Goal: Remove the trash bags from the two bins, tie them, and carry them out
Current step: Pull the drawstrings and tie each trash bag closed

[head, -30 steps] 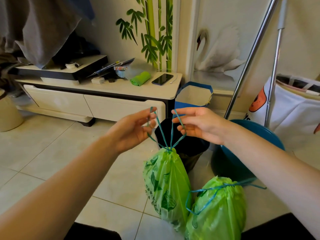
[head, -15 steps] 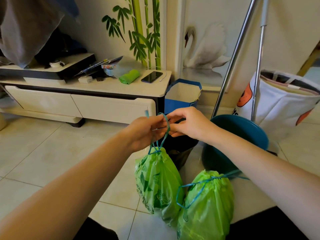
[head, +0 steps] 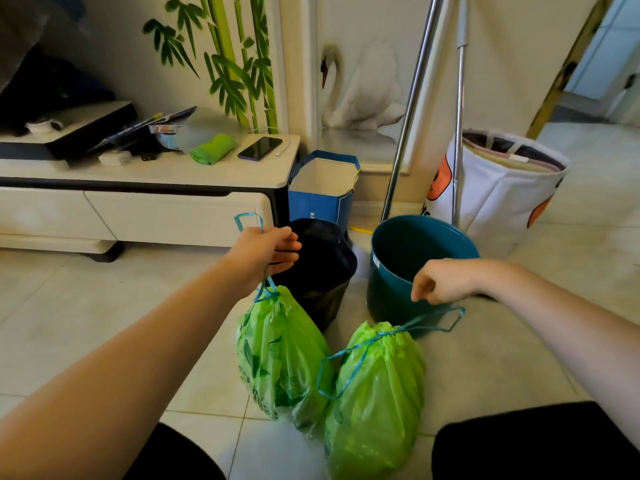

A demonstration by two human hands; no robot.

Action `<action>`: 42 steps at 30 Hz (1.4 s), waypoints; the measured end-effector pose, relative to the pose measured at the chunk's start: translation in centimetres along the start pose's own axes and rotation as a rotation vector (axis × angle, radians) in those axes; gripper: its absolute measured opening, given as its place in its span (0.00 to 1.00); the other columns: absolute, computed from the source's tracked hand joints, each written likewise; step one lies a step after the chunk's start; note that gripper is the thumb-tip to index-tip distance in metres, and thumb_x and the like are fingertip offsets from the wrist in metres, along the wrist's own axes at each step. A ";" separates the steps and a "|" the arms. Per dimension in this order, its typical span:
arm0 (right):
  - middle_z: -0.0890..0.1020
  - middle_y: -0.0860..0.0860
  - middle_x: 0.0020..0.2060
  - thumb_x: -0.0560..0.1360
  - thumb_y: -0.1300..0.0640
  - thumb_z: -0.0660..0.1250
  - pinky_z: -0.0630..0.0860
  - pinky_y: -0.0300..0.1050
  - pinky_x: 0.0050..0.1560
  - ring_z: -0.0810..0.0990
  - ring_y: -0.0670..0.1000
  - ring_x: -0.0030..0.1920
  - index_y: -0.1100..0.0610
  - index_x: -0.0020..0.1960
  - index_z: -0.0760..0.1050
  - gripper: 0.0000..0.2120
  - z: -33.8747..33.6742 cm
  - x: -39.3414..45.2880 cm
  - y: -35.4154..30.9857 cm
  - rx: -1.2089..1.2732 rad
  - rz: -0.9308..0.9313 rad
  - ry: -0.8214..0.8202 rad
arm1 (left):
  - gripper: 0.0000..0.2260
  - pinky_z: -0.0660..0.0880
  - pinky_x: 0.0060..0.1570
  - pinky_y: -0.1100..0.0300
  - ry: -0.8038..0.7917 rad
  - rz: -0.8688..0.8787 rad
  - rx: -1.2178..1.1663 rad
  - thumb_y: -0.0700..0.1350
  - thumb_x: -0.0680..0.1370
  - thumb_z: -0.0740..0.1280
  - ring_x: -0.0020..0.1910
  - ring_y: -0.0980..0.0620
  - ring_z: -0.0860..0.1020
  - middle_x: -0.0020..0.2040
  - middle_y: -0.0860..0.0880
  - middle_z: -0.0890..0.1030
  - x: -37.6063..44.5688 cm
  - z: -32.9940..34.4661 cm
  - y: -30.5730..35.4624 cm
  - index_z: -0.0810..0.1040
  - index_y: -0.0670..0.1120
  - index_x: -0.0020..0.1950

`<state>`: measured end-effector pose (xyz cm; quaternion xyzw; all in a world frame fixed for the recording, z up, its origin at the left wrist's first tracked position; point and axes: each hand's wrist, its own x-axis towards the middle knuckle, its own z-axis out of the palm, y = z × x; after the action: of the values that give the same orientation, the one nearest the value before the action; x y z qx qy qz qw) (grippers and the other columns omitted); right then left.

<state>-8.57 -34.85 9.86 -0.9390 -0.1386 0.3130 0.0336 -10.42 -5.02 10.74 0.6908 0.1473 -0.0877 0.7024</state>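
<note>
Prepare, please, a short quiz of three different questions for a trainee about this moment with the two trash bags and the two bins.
1. True or false: the left hand grips the blue drawstring of the left green plastic trash bag.
2. What does the right hand hold?
A) a drawstring B) a mop handle C) nothing
3. Fill in: the blue drawstring loops of the right green plastic trash bag lie ____ , gripped by no hand.

Key
1. True.
2. C; it hovers above that bag's loop, in front of the round teal plastic bin.
3. Loose.
</note>
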 end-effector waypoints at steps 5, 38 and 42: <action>0.83 0.48 0.47 0.71 0.55 0.67 0.76 0.42 0.50 0.79 0.47 0.46 0.48 0.47 0.80 0.07 1.4 -0.9 2.0 -0.021 0.037 -0.180 | 0.07 0.75 0.29 0.65 0.215 0.126 0.187 0.42 0.79 0.63 0.30 0.51 0.73 0.38 0.45 0.79 0.7 -1.2 0.2 0.77 0.40 0.44; 0.81 0.57 0.43 0.72 0.56 0.67 0.71 0.47 0.40 0.75 0.53 0.40 0.64 0.52 0.79 0.13 4.7 5.7 -12.2 -0.323 -0.372 -0.205 | 0.08 0.76 0.21 0.64 0.156 -0.100 0.294 0.33 0.74 0.68 0.19 0.54 0.78 0.36 0.39 0.79 7.6 -2.3 -4.5 0.73 0.39 0.51; 0.85 0.51 0.40 0.71 0.54 0.66 0.72 0.42 0.36 0.75 0.49 0.34 0.62 0.47 0.82 0.13 2.3 8.7 -12.0 -0.054 -0.251 -0.279 | 0.02 0.76 0.22 0.64 0.066 -0.129 0.241 0.36 0.76 0.66 0.21 0.54 0.79 0.35 0.42 0.79 9.7 -1.4 -5.5 0.73 0.39 0.46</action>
<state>-6.13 -20.91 4.78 -0.8622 -0.2665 0.4298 0.0275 -3.16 -2.97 2.39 0.7616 0.2027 -0.1271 0.6022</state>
